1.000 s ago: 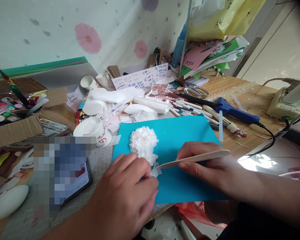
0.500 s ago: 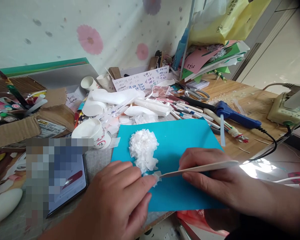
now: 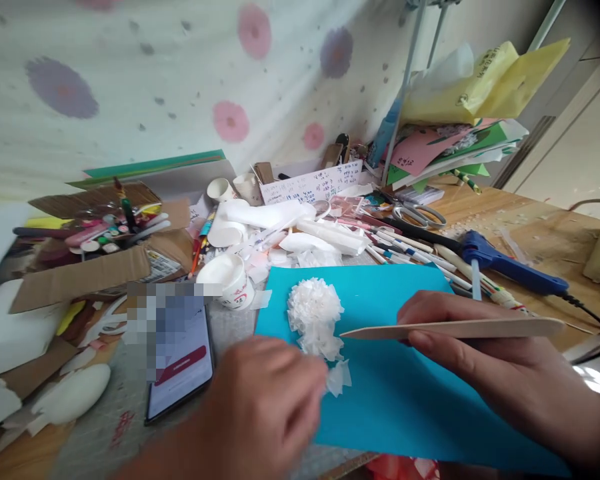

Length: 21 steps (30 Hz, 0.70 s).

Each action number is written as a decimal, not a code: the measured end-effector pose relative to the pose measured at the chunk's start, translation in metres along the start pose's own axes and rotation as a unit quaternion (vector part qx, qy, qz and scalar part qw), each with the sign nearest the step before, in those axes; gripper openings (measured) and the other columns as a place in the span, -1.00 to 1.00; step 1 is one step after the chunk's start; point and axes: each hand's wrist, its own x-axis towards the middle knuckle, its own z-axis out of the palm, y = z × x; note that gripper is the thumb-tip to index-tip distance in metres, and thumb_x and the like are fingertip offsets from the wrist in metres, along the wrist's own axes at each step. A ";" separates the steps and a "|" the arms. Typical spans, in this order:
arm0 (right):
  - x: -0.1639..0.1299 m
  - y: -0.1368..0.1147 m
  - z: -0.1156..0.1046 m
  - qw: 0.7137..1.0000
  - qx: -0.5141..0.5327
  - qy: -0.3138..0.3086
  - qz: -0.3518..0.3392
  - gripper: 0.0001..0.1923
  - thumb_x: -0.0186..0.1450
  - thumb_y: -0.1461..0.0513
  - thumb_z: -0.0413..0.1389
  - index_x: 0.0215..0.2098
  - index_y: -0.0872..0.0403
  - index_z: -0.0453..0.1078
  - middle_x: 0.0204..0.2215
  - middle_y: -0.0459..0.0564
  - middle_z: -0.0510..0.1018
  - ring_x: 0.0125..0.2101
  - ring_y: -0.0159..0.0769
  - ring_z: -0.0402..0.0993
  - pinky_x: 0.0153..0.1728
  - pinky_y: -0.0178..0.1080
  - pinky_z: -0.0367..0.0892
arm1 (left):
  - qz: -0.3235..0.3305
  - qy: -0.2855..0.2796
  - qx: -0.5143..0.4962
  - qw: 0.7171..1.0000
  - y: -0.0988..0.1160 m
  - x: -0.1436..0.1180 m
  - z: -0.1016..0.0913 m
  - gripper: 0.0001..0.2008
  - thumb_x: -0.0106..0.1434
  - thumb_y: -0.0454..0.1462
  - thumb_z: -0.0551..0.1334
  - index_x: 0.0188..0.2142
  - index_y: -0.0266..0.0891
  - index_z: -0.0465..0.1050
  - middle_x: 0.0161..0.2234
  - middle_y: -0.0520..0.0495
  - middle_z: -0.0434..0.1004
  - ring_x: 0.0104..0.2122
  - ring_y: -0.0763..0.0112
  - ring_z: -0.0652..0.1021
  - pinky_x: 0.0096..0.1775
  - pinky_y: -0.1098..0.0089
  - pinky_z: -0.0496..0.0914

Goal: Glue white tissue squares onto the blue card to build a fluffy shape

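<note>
My right hand [image 3: 460, 347] grips a flat wooden craft stick [image 3: 480, 328] between thumb and fingers. Its pointed tip is close to the right edge of a cluster of crumpled white paper pieces [image 3: 315, 310] on a blue sheet [image 3: 380, 400]. Below the cluster lies a small white paper piece [image 3: 339, 377]. My left hand [image 3: 275, 393] hovers at the sheet's left side, next to that small piece. Motion blurs its curled fingers, so whether they hold anything is unclear.
Behind the sheet lie white paper rolls [image 3: 267, 215], several pens [image 3: 410, 243], scissors [image 3: 417, 213] and a blue glue gun [image 3: 510, 263]. Left of it are a paper cup [image 3: 233, 283], a phone [image 3: 180, 373] and a cardboard box of supplies [image 3: 85, 270].
My left hand has drawn off the small paper piece, which now shows more fully. The stick's tip has lifted away from that piece. The camera view has shifted left.
</note>
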 end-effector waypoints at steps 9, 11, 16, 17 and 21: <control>0.003 -0.004 0.002 1.000 -0.018 0.003 -0.019 -0.77 0.34 0.15 0.03 -0.42 0.01 0.45 -0.48 -0.09 0.53 -0.51 -0.37 0.47 -0.53 -0.35 0.35 | -0.287 -0.153 0.251 0.912 -0.044 0.009 0.003 -0.70 0.28 -0.23 0.12 -0.01 -0.19 0.42 -0.44 -0.09 0.61 -0.50 0.19 0.57 -0.58 0.43 0.11; 0.001 -0.002 0.003 1.000 -0.019 0.002 -0.024 -0.78 0.34 0.16 0.04 -0.41 0.01 0.46 -0.48 -0.08 0.53 -0.51 -0.36 0.46 -0.53 -0.34 0.35 | -0.282 -0.153 0.259 0.911 -0.046 0.012 0.005 -0.77 0.28 -0.26 0.11 -0.12 -0.20 0.46 -0.40 -0.12 0.62 -0.47 0.15 0.58 -0.57 0.43 0.09; -0.008 0.010 0.006 1.000 -0.001 -0.010 -0.016 -0.79 0.34 0.13 0.05 -0.36 0.02 0.46 -0.44 -0.05 0.54 -0.45 -0.31 0.44 -0.43 -0.29 0.37 | -0.268 -0.146 0.273 0.912 -0.050 0.011 0.007 -0.78 0.28 -0.29 0.05 -0.39 -0.22 0.45 -0.53 -0.09 0.54 -0.54 0.24 0.53 -0.57 0.44 0.04; -0.009 0.012 0.006 1.000 0.004 -0.017 -0.014 -0.78 0.34 0.13 0.05 -0.36 0.03 0.46 -0.44 -0.04 0.54 -0.44 -0.31 0.44 -0.41 -0.29 0.37 | -0.262 -0.137 0.272 0.916 -0.050 0.009 0.008 -0.78 0.29 -0.29 0.05 -0.39 -0.22 0.45 -0.54 -0.08 0.53 -0.54 0.26 0.53 -0.57 0.43 0.05; -0.014 0.016 0.006 0.999 0.028 -0.026 -0.019 -0.81 0.35 0.18 0.04 -0.35 0.05 0.45 -0.45 -0.05 0.53 -0.43 -0.33 0.44 -0.39 -0.31 0.36 | -0.216 -0.082 0.243 0.942 -0.036 0.007 0.013 -0.75 0.33 -0.27 0.02 -0.31 -0.17 0.47 -0.51 0.00 0.54 -0.49 0.36 0.54 -0.48 0.43 0.21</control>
